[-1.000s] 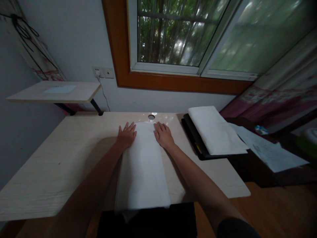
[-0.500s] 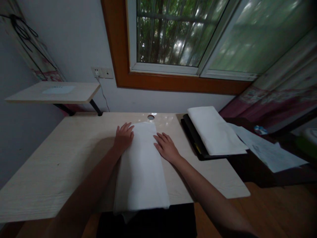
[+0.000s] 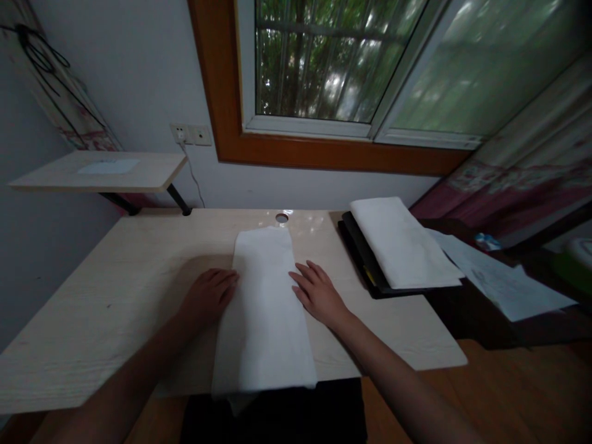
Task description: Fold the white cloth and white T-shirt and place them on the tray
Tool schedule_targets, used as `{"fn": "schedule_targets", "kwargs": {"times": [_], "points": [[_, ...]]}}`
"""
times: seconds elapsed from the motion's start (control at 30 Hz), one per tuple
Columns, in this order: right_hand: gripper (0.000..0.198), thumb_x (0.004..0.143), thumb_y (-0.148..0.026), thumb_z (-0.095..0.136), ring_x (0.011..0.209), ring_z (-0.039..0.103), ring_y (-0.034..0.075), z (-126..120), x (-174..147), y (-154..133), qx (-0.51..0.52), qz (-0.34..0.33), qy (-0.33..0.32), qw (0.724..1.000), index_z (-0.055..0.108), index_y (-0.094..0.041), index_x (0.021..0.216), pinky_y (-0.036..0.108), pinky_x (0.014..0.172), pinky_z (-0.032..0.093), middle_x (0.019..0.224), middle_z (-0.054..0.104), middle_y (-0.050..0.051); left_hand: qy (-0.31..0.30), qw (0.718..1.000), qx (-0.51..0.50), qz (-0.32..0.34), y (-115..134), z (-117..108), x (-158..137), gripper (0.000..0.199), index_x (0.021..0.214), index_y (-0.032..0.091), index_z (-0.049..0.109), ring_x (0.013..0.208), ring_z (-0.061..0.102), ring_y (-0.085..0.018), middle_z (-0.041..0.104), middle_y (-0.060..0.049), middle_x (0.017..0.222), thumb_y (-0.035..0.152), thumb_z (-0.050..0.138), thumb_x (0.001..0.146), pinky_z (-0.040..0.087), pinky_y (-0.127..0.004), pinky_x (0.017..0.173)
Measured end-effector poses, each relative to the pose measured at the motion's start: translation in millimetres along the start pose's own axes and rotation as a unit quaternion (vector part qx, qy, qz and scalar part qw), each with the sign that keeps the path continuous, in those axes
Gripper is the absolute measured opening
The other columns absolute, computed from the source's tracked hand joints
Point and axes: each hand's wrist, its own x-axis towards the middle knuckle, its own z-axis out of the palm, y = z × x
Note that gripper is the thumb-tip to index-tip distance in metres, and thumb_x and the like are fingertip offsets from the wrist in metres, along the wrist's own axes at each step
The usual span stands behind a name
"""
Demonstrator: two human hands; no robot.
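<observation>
A long white folded cloth (image 3: 266, 308) lies lengthwise on the pale wooden desk, its near end reaching slightly over the front edge. At its left side, my left hand (image 3: 210, 296) rests palm down with fingers loosely bent and the tips touching the cloth's edge. My right hand (image 3: 319, 293) lies along the opposite side, fingers spread and fingertips at the edge. Neither hand grips the cloth. My left thumb is hard to make out.
Another white folded cloth (image 3: 402, 243) sits on a black flat item (image 3: 358, 253) at the desk's right. Beyond it, papers (image 3: 504, 277) lie on a dark surface. A raised shelf (image 3: 157, 172) stands at the back left, and a round hole (image 3: 282, 218) marks the desk's back edge.
Both hands have slid toward me along the cloth's sides, the left one farther and off the cloth's top. The cloth has stayed in place.
</observation>
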Motion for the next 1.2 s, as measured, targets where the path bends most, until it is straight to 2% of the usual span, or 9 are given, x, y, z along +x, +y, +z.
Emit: {"fn": "schedule_targets", "kwargs": {"times": [0.1,0.27,0.4,0.93,1.03,1.2], "points": [[0.040,0.104,-0.036,0.055,0.145,0.041,0.033,-3,4,-1,-0.010,0.000,0.000,1.000,0.063,-0.028,0.142,0.055,0.121,0.038,0.151,0.055,0.006,-0.010,1.000,0.021,-0.008,-3,1,-4,0.040,0.138,0.026,0.064,0.124,0.060,-0.027,0.066,-0.005,0.141,0.034,0.045,0.104,0.042,-0.052,0.114],[0.040,0.104,-0.036,0.056,0.143,0.043,0.032,-2,19,3,-0.028,0.001,-0.009,1.000,0.063,-0.027,0.142,0.052,0.119,0.038,0.150,0.056,0.006,-0.025,0.998,0.049,-0.024,-15,5,8,0.042,0.142,0.031,0.061,0.134,0.055,-0.028,0.061,-0.002,0.147,0.034,0.041,0.105,0.031,-0.057,0.121],[0.040,0.104,-0.037,0.056,0.143,0.043,0.032,3,41,10,-0.039,0.010,-0.012,0.999,0.063,-0.029,0.142,0.051,0.119,0.037,0.150,0.056,0.005,-0.027,0.997,0.063,-0.041,-29,10,21,0.042,0.142,0.034,0.061,0.138,0.053,-0.028,0.060,-0.001,0.148,0.033,0.040,0.105,0.031,-0.057,0.120],[0.039,0.105,-0.041,0.050,0.138,0.042,0.030,20,124,34,-0.052,0.074,-0.018,0.996,0.062,-0.034,0.141,0.050,0.117,0.034,0.146,0.057,0.005,-0.022,0.993,0.060,-0.102,-82,28,90,0.047,0.143,0.034,0.059,0.148,0.042,-0.027,0.054,0.000,0.154,0.033,0.035,0.103,0.029,-0.058,0.120],[0.039,0.105,-0.041,0.050,0.139,0.041,0.030,26,133,38,-0.043,0.093,-0.015,0.995,0.062,-0.034,0.142,0.051,0.118,0.033,0.146,0.056,0.006,-0.040,0.990,0.047,-0.125,-88,30,99,0.048,0.145,0.035,0.057,0.148,0.042,-0.028,0.052,0.001,0.156,0.033,0.034,0.103,0.028,-0.061,0.119],[0.040,0.106,-0.041,0.049,0.141,0.040,0.029,33,134,42,-0.023,0.110,0.003,0.994,0.062,-0.032,0.142,0.053,0.120,0.029,0.149,0.055,0.007,-0.032,0.989,0.031,-0.143,-90,33,102,0.051,0.149,0.037,0.052,0.148,0.042,-0.026,0.050,0.001,0.157,0.033,0.030,0.104,0.023,-0.060,0.122]]}}
